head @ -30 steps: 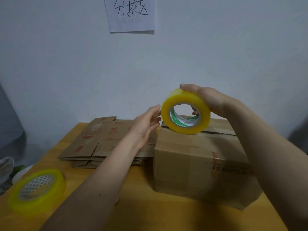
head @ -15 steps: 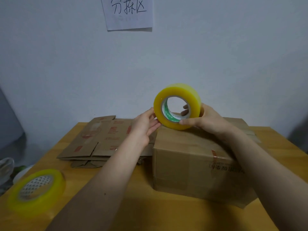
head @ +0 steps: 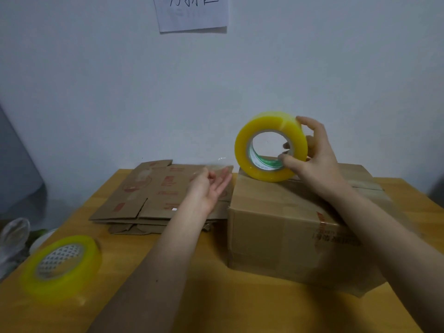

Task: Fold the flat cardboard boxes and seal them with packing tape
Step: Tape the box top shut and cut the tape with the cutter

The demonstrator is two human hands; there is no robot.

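A folded brown cardboard box (head: 276, 227) stands on the wooden table (head: 216, 306) at the right. On its top near the far left corner, my right hand (head: 314, 162) grips a yellow packing tape roll (head: 243, 150) upright, thumb inside the core. My left hand (head: 207, 189) is to the left of the box, palm turned up. Its thumb and forefinger pinch what looks like the clear free end of the tape (head: 219, 164), faintly visible as a shiny strip toward the roll. A stack of flat cardboard boxes (head: 149, 195) lies behind my left hand.
A second yellow tape roll (head: 60, 267) lies flat near the table's front left edge. Crumpled clear plastic (head: 14, 236) and a white object sit off the left edge. A paper sheet (head: 192, 13) hangs on the wall close behind the table.
My left hand has drawn away leftward from the roll, and a clear strip now shows between them. My right hand has shifted its grip and moved the roll to the right.
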